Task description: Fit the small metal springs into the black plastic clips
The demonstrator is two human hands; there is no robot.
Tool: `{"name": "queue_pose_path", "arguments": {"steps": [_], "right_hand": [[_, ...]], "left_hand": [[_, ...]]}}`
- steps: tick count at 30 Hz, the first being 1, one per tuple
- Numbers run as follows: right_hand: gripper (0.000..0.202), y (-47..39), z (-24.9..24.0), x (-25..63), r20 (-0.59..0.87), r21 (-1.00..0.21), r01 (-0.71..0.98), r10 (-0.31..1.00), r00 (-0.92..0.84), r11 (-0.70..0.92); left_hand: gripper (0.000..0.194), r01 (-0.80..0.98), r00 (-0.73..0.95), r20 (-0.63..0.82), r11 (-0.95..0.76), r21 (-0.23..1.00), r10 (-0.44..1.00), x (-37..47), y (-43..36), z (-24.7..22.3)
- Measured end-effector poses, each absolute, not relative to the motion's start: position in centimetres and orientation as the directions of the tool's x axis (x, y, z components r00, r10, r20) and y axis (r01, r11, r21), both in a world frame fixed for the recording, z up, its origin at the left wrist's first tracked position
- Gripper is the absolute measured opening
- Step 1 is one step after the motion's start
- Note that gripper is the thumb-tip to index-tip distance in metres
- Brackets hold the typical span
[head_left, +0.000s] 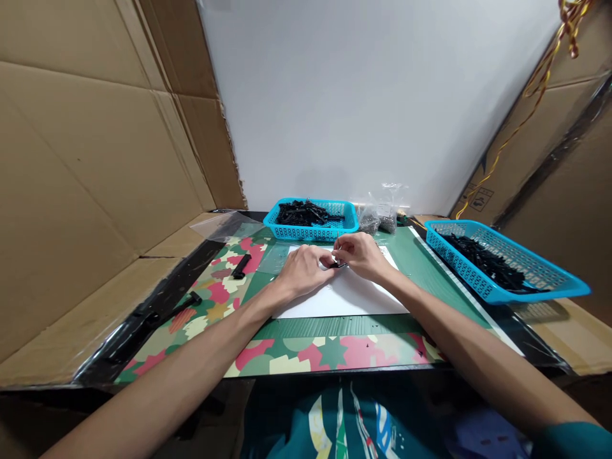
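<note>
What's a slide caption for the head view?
Left hand and right hand meet at a small black part over white paper.

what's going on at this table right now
A person is working on a small black piece with both bare hands. The left hand holds it over a white sheet, while the right hand meets it there, seemingly pinching a thin item too small to identify. Behind the hands sits a blue basket of black parts; another blue basket of them is to the right. Two loose black parts lie at the left.
</note>
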State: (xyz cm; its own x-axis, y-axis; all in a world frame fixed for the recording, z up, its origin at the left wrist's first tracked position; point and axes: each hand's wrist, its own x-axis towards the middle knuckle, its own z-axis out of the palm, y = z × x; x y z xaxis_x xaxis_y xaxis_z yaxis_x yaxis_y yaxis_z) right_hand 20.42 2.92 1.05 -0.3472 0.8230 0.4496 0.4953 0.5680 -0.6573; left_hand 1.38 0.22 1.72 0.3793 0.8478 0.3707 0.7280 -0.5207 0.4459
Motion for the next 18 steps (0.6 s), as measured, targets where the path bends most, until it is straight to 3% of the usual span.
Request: {"name": "queue_pose_path", "arguments": {"steps": [10, 18], "right_hand": [[0.017, 2.6, 0.7, 20.1, 0.495, -0.505, 0.609, 0.783, -0.376, 0.612], [0.015, 2.6, -0.2, 19.8, 0.529, -0.489, 0.622, 0.775, -0.346, 0.611]], "left_hand": [[0.015, 0.687, 0.404, 0.357, -0.537, 0.490, 0.842, 1.3, 0.4, 1.5], [0.016, 0.615, 0.433, 0.366, -0.567, 0.548, 0.823, 1.3, 0.7, 1.2]]}}
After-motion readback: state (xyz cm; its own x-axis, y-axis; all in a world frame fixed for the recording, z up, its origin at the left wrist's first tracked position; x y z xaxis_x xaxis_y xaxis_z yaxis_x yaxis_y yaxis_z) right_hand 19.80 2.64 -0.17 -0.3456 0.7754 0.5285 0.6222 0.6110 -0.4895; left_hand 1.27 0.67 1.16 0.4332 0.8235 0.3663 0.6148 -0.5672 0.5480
